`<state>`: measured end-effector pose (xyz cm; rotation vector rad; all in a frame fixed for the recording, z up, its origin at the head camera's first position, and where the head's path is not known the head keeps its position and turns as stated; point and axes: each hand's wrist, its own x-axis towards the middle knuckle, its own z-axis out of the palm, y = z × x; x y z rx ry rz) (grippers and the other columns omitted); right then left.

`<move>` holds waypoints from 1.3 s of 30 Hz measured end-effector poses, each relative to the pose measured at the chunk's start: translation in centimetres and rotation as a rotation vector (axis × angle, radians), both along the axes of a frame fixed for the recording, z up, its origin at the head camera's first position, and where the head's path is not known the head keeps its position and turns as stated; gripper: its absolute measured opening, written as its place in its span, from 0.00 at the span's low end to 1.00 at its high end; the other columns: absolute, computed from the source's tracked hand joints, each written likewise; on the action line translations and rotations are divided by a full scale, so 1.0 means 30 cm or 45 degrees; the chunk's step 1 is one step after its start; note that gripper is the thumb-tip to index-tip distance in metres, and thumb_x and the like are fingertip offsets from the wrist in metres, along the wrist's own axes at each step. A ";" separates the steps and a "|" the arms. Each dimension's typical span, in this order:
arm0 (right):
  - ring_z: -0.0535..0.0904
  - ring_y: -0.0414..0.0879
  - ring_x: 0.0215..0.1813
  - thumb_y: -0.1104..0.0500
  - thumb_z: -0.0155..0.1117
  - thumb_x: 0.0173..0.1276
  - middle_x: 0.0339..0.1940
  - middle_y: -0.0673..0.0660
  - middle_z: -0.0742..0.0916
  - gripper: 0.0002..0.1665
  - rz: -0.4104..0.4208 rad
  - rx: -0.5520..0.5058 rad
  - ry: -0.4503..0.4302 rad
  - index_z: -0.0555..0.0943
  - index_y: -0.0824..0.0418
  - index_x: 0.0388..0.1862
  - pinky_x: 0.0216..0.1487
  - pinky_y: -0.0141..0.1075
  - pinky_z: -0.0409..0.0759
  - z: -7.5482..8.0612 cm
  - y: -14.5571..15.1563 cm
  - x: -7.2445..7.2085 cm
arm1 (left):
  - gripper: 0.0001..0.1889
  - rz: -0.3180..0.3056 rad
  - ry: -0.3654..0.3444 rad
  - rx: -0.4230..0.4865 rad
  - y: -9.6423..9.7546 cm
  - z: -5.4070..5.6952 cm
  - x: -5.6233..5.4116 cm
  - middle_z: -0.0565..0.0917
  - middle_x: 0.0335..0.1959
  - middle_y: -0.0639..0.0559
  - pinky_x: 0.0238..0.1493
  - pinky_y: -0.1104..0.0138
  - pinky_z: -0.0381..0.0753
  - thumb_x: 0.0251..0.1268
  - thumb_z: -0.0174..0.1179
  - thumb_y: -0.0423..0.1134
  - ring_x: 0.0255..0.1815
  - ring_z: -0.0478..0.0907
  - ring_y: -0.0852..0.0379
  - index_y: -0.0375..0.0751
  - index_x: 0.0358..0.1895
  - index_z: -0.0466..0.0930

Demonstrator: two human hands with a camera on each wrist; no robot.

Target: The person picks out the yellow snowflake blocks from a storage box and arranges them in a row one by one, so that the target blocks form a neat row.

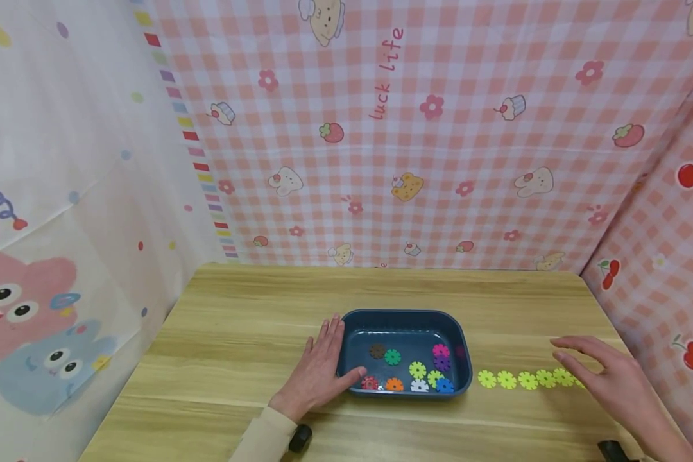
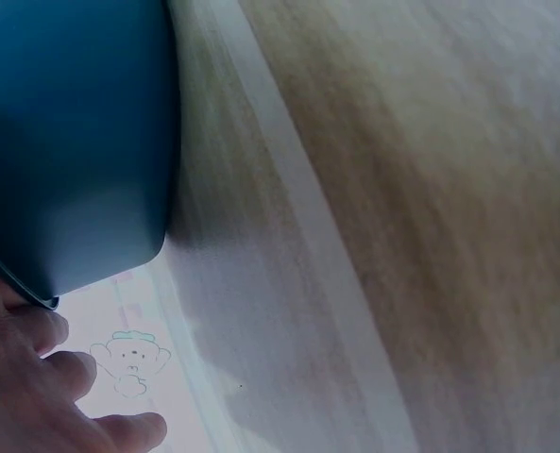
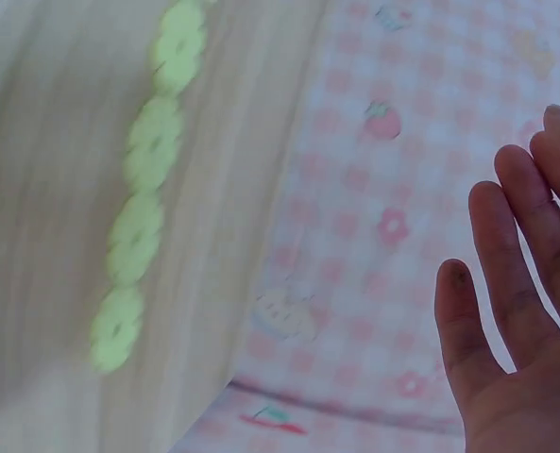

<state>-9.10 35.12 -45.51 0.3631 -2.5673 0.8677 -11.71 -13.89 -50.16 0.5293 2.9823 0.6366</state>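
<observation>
My left hand (image 1: 317,369) rests against the left side of a dark blue plastic tray (image 1: 404,394), fingers extended along its outer wall and thumb over the near left corner. In the left wrist view, fingertips (image 2: 147,431) show just beside the tray (image 2: 81,142). Notched plastic discs lie inside: brown (image 1: 377,351), green (image 1: 392,357), orange (image 1: 394,384), blue (image 1: 444,385) and several others. My right hand (image 1: 615,378), holding nothing, hovers over the right end of a row of yellow-green discs (image 1: 507,380); its fingers (image 3: 506,274) spread apart in the right wrist view.
The wood-grain table (image 1: 237,333) meets a pink checked cloth (image 1: 369,192) at the back. A white cartoon-print cloth (image 1: 92,192) hangs at left, a cherry-print one (image 1: 670,256) at right. Dark wrist devices (image 1: 301,438) sit at both wrists.
</observation>
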 end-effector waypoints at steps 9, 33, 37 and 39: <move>0.72 0.14 0.54 0.67 0.78 0.62 0.48 0.35 0.86 0.19 0.109 -0.069 0.126 0.90 0.50 0.49 0.46 0.12 0.72 0.030 -0.130 -0.012 | 0.52 -0.001 -0.004 0.013 -0.001 0.004 -0.003 0.43 0.86 0.42 0.79 0.38 0.49 0.73 0.52 0.68 0.86 0.39 0.42 0.34 0.84 0.45; 0.86 0.44 0.48 0.66 0.78 0.61 0.45 0.46 0.89 0.16 0.601 0.158 0.055 0.90 0.51 0.46 0.47 0.45 0.88 -0.025 -0.468 -0.110 | 0.52 0.003 -0.002 0.016 0.003 0.002 -0.015 0.43 0.86 0.42 0.79 0.38 0.49 0.73 0.53 0.68 0.86 0.39 0.43 0.34 0.84 0.45; 0.86 0.45 0.50 0.65 0.74 0.67 0.47 0.47 0.89 0.12 0.714 0.209 -0.041 0.89 0.54 0.48 0.50 0.47 0.87 -0.041 -0.493 -0.130 | 0.52 0.008 -0.021 0.014 0.003 0.002 -0.008 0.42 0.86 0.42 0.79 0.38 0.49 0.73 0.52 0.69 0.86 0.39 0.43 0.34 0.84 0.44; 0.85 0.45 0.52 0.64 0.72 0.69 0.49 0.46 0.89 0.12 0.749 0.234 -0.106 0.89 0.54 0.50 0.52 0.48 0.87 -0.048 -0.503 -0.140 | 0.52 0.010 -0.028 0.017 0.003 0.002 -0.005 0.42 0.86 0.42 0.79 0.38 0.49 0.73 0.53 0.68 0.86 0.39 0.43 0.34 0.84 0.45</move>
